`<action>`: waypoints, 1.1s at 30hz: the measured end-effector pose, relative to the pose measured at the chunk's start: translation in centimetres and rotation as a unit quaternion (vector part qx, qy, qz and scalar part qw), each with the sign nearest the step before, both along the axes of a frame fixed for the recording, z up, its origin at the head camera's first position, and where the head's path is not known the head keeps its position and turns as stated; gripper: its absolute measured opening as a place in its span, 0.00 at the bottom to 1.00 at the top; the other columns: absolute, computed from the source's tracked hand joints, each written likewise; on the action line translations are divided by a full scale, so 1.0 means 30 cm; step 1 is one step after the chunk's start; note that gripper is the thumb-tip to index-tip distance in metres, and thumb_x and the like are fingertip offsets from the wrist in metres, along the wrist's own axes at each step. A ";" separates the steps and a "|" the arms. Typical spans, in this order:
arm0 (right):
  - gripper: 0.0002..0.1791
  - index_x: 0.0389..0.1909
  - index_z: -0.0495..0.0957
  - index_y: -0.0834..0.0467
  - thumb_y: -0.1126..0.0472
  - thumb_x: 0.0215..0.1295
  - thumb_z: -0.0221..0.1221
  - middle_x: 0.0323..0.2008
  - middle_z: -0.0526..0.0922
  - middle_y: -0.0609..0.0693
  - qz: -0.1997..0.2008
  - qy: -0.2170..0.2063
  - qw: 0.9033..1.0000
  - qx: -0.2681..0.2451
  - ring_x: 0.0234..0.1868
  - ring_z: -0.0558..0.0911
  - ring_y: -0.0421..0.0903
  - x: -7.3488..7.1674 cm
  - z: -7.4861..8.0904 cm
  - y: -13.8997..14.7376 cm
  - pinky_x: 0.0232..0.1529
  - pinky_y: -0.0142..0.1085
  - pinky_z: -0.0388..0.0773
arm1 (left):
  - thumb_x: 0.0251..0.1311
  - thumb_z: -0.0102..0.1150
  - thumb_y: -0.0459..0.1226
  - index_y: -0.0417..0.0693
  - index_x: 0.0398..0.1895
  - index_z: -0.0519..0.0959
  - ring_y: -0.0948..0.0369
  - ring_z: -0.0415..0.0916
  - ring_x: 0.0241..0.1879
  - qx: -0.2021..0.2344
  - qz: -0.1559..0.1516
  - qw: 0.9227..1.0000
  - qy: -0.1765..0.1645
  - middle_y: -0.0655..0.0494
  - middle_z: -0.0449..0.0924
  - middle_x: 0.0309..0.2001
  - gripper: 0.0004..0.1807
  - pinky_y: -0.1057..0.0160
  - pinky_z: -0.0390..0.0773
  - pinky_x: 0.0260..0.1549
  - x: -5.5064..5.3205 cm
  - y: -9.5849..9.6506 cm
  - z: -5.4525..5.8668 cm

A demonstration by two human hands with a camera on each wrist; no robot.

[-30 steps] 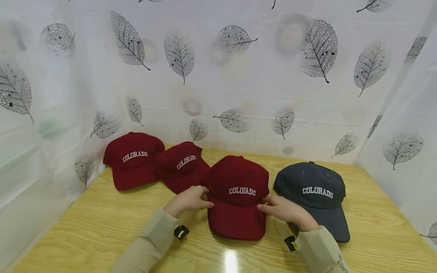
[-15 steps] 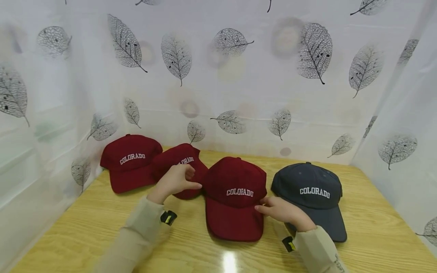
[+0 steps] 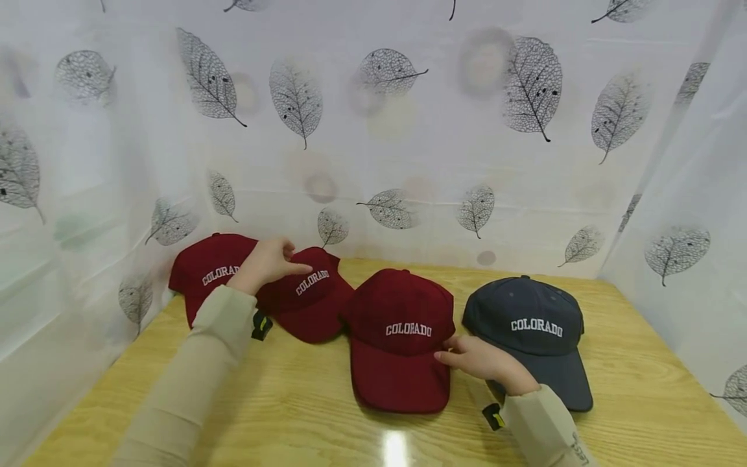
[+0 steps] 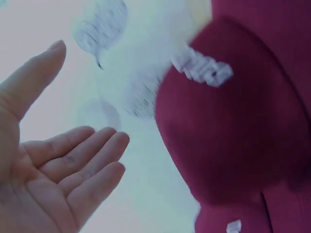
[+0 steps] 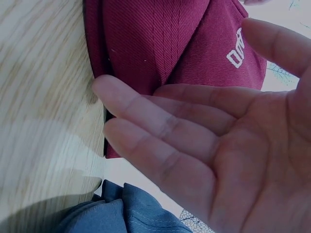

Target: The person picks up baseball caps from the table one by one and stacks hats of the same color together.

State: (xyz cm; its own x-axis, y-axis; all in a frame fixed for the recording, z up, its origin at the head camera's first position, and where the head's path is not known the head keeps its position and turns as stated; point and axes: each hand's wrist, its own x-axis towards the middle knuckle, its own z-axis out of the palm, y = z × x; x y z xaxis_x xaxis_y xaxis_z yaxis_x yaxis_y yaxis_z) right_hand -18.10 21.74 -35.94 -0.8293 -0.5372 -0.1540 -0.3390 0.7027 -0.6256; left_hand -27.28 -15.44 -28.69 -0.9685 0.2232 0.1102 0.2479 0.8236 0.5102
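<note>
Four "COLORADO" caps lie in a row on the wooden table. From the left there are two dark red caps, a red cap in the middle and a navy cap. My left hand hovers over the second red cap's crown, beside the first cap. In the left wrist view its palm is open and empty next to a red crown. My right hand touches the middle cap's right side with straight fingers, by the brim.
White sheets printed with leaves wall in the table at the back and on both sides. The navy cap lies just to the right of my right hand. Bare wood fills the front of the table.
My left hand left the middle red cap's left side and moved up and left to above the second red cap. My right hand stayed at the middle cap.
</note>
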 end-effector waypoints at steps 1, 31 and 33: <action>0.19 0.38 0.75 0.64 0.51 0.63 0.49 0.28 0.76 0.47 0.000 -0.002 1.000 -0.001 0.29 0.72 0.42 0.000 0.000 0.000 0.29 0.37 0.68 | 0.45 0.65 0.46 0.29 0.45 0.69 0.47 0.68 0.44 0.000 0.005 1.000 0.002 0.37 0.71 0.44 0.32 0.51 0.68 0.44 -0.010 -0.012 0.000; 0.20 0.41 0.74 0.68 0.53 0.64 0.49 0.33 0.78 0.51 -0.008 -0.016 1.000 -0.006 0.32 0.76 0.44 0.006 0.010 -0.008 0.34 0.40 0.71 | 0.50 0.52 0.60 0.29 0.54 0.65 0.49 0.67 0.47 0.184 0.084 0.954 -0.221 0.38 0.67 0.51 0.43 0.52 0.70 0.44 -0.116 -0.170 -0.191; 0.19 0.41 0.74 0.67 0.53 0.64 0.49 0.31 0.78 0.50 -0.006 -0.011 1.000 -0.003 0.32 0.75 0.43 0.005 0.011 -0.007 0.33 0.40 0.70 | 0.49 0.54 0.60 0.31 0.52 0.67 0.50 0.67 0.46 0.197 0.085 0.951 -0.221 0.39 0.68 0.51 0.41 0.53 0.69 0.44 -0.114 -0.168 -0.183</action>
